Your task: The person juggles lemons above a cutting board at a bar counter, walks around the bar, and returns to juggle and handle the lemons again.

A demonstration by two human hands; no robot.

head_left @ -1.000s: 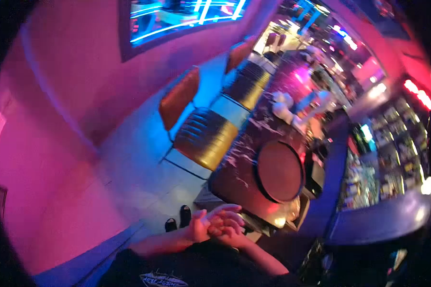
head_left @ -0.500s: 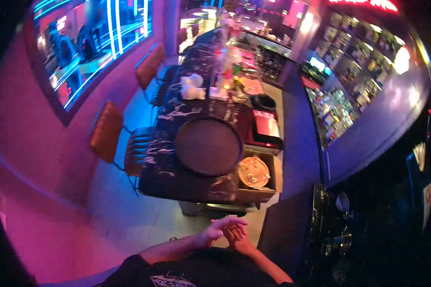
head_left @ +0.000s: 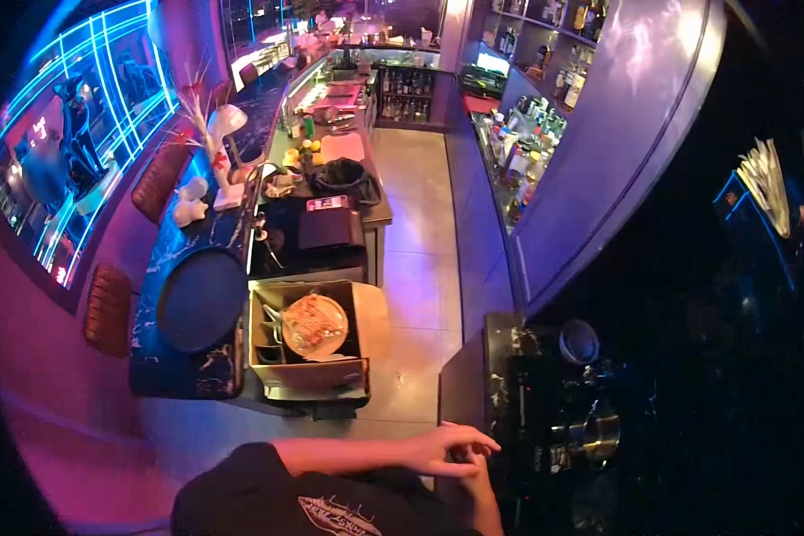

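My left hand (head_left: 447, 448) reaches across my body, its fingers loosely stretched and open. It lies over my right hand (head_left: 475, 466), and the two seem to touch. Most of the right hand's fingers are hidden behind the left, so their pose is unclear. No object shows in the left hand. Nearest to both hands is the dark counter (head_left: 464, 384) on the right. Beyond them an open cardboard box (head_left: 313, 380) stands by the bar's end, with a plate (head_left: 314, 327) of reddish-orange contents in it.
A round black tray (head_left: 203, 299) lies on the dark marble bar top (head_left: 214, 375). Behind it are a white figurine (head_left: 189, 204), a lamp (head_left: 228, 121) and a black bin-like container (head_left: 341, 179). Bottles (head_left: 527, 152) line the right shelf. A metal bowl (head_left: 579, 341) sits on the right counter.
My view has turned right, so the bar, tray and box now appear further left. My hands, earlier in front of my body with fingers together, now overlap nearer the right counter.
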